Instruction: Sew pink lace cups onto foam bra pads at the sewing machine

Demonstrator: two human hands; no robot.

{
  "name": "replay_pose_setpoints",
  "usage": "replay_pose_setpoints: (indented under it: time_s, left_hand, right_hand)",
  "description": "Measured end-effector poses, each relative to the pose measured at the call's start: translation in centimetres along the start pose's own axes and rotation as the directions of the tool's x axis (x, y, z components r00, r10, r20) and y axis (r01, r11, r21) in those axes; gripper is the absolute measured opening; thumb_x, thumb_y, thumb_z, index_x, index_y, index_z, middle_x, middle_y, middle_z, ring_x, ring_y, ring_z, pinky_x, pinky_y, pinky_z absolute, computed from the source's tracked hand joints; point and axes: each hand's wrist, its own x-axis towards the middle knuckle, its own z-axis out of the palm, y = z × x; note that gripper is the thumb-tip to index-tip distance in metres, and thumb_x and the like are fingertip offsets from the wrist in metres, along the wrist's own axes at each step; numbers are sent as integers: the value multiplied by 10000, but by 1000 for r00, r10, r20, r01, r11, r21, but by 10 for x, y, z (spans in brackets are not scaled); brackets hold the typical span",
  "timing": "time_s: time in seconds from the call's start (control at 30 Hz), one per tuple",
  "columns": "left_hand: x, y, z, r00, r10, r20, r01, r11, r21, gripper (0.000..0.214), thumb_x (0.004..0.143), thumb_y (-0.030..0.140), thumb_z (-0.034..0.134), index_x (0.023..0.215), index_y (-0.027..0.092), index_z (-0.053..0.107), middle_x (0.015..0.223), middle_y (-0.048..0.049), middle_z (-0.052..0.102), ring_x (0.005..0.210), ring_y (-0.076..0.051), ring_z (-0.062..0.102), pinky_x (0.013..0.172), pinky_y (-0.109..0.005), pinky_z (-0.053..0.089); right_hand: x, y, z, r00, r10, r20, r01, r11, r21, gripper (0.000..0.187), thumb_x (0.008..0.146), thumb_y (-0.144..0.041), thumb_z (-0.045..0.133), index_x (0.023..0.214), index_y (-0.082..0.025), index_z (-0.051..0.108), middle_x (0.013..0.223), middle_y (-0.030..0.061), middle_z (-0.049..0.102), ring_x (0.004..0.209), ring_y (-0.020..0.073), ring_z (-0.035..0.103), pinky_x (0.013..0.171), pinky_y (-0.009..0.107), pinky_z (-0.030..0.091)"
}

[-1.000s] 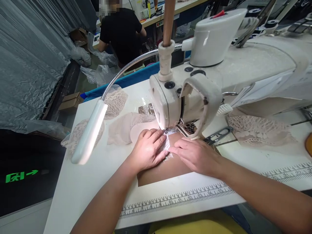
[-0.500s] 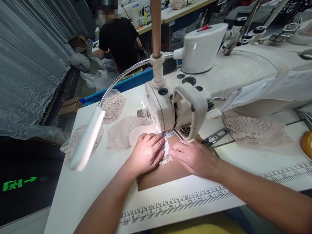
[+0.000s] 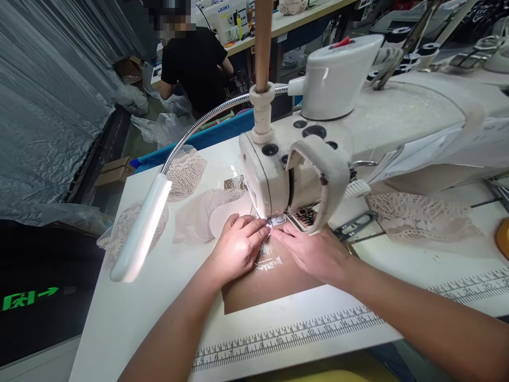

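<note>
Bent, close-set fingers of the left hand (image 3: 240, 246) nearly meet those of the right hand (image 3: 318, 252), any pinch impossible to tell, at the edge of a smooth pale cup (image 3: 227, 213) and sheer cloth (image 3: 193, 218) beside the sewing machine (image 3: 258, 172), over a flat brown sheet (image 3: 270, 291), with open white table (image 3: 147, 310) leftward to its straight edge.

"What's on the white table (image 3: 131, 329)?"

"A sewing machine (image 3: 264, 178), with a brown sheet (image 3: 282, 292) flat under its head and reaching toward the near edge."

"To the left?"

"Two lace pieces (image 3: 189, 175), and between them and the machine a pale cloth (image 3: 194, 217) (sheer, by the look of it)."

"Right?"

"A grey tool (image 3: 356, 225), then more lace (image 3: 421, 215)."

"And in front?"

"A ruler scale (image 3: 286, 339) along the near edge, numbers and all."
</note>
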Motion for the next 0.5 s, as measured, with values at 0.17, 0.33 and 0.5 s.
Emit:
replay_pose_setpoints:
  time_s: [0.17,0.33,0.5]
  left_hand:
    - [2,-2,-1,1000,-30,-2,30,1000,-5,277,924,211,412,1103,176,621,1110,-103,642,1031,-254,501,913,-428,370]
    - [1,-3,-2,998,-65,12,65,998,17,272,932,251,401,1073,180,622,1127,-103,619,1067,-267,481,915,-433,359]
    - [1,-3,-2,993,-108,44,105,992,74,293,940,292,381,1094,191,609,1170,-108,592,1095,-281,473,909,-442,363]
  right_hand:
    - [1,3,2,997,47,58,-48,999,1,381,801,-64,466,1092,-208,666,828,55,652,785,204,562,661,320,360]
    - [1,6,2,1000,24,12,-26,992,122,361,849,-78,417,1063,-195,683,822,59,646,732,173,554,674,306,389]
    - [1,7,0,999,40,-18,-36,982,186,319,874,-110,431,1029,-216,689,814,54,649,757,177,567,698,304,412]
